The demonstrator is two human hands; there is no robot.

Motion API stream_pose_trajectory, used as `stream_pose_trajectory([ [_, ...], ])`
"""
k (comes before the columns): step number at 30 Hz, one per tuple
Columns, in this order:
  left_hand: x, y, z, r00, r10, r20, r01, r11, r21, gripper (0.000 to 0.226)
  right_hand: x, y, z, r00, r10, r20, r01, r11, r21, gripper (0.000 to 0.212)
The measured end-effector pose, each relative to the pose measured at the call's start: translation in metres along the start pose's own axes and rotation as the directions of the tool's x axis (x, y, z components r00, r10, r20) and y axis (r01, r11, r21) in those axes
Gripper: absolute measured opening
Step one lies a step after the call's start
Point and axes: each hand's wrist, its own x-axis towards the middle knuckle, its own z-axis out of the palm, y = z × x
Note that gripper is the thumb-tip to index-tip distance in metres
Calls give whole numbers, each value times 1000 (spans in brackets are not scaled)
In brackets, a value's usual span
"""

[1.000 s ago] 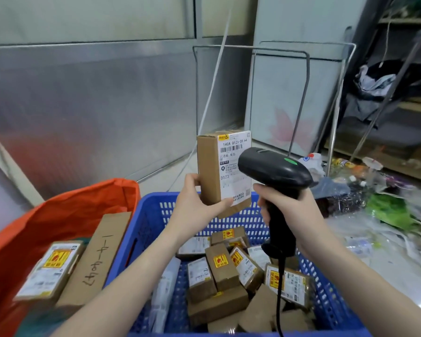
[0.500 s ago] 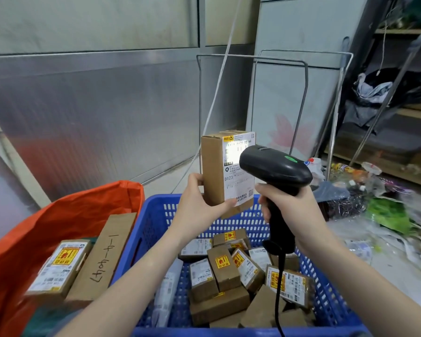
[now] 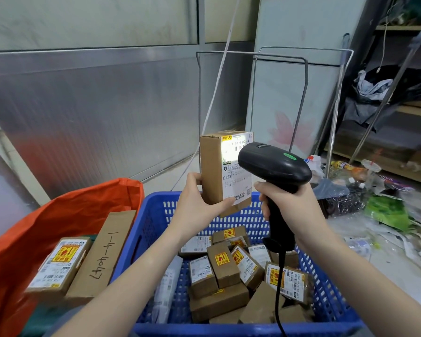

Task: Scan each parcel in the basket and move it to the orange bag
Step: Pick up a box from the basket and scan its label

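Blue basket (image 3: 153, 215) in front of me, many boxed parcels inside, not yet scanned by my guess. Orange bag (image 3: 66, 210) just left of it, mouth open, two boxes lying in it. My left hand (image 3: 195, 207) grips the cardboard parcel (image 3: 212, 171) upright above the basket, label turned toward the scanner. My right hand (image 3: 289, 205) clamps the barcode scanner (image 3: 272, 164); its light falls on the barcode.
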Motion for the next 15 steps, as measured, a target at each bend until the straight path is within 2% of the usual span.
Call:
stream_pose_trajectory([
  [5,1,-5,0,1000,-20,-3,20,1000,-14,62,-2,1,2,1000,-10,-23,10,1000,-19,25],
  [9,1,-8,0,1000,-23,-8,22,1000,-12,60,-4,6,4,985,-140,-100,133,989,-68,32],
  [15,2,-9,2,1000,-13,-2,13,1000,-18,61,1,9,4,989,-121,-88,112,989,-94,31],
])
